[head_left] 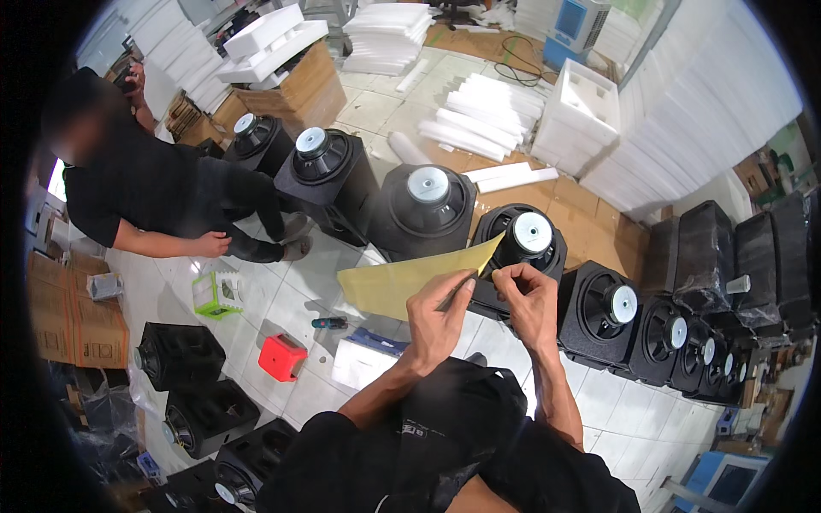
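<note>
Left fingers (pixel 462 297) hold a yellow sheet (pixel 383 284) (tapering).

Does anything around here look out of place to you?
No obvious spill or damage. Slightly odd: a teal tool lies loose on the tiled floor near the red stool, where someone might trip.

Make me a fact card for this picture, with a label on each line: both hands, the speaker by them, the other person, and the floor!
Left hand: holds a yellow sheet
Right hand: curled beside the sheet's tip; I can't tell if it pinches anything
Speaker: black, with a pale round disc on top
Other person: at the left, in dark clothes
Floor: white tiles, with a red stool
</note>
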Tool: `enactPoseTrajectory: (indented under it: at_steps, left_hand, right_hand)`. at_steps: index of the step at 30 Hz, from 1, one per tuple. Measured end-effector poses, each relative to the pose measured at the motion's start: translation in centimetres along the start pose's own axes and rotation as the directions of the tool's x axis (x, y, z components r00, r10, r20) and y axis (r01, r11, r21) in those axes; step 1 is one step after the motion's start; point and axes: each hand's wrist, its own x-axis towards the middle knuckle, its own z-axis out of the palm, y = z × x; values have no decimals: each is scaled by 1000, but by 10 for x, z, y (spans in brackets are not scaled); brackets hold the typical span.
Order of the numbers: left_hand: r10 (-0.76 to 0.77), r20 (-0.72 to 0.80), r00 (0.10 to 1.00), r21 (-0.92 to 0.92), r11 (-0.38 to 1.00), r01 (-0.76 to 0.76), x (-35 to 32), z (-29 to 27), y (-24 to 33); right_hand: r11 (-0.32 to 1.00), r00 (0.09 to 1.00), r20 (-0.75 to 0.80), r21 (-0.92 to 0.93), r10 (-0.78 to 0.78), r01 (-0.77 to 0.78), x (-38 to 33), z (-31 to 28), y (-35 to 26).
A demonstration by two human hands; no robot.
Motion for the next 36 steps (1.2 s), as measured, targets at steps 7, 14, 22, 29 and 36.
enactPoseTrajectory:
  at_steps: [7,14,22,29,36]
  left_hand:
    - [-456,-23,890,-329,844,424,0,-7,8]
    - [-538,-69,840,-685,637,352,38,-86,-34]
    - [-574,-206,792,-774,591,226,55,-221,-92]
    - [-655,-258,710,-732,612,298,43,-330,-142]
    - [-751,-367,550,-661,626,414,22,-440,-218]
  right_hand:
    - [973,992,79,200,97,-111,-23,-36,25]
    - [964,992,58,235,111,-121,-56,-93,66]
    - [953,999,-16,301,35,-29,-80,-170,82]
    - [984,993,-98,172,62,-44,-100,-294,112]
    - [980,981,-88,-86,174,-182,-128,-438,141]
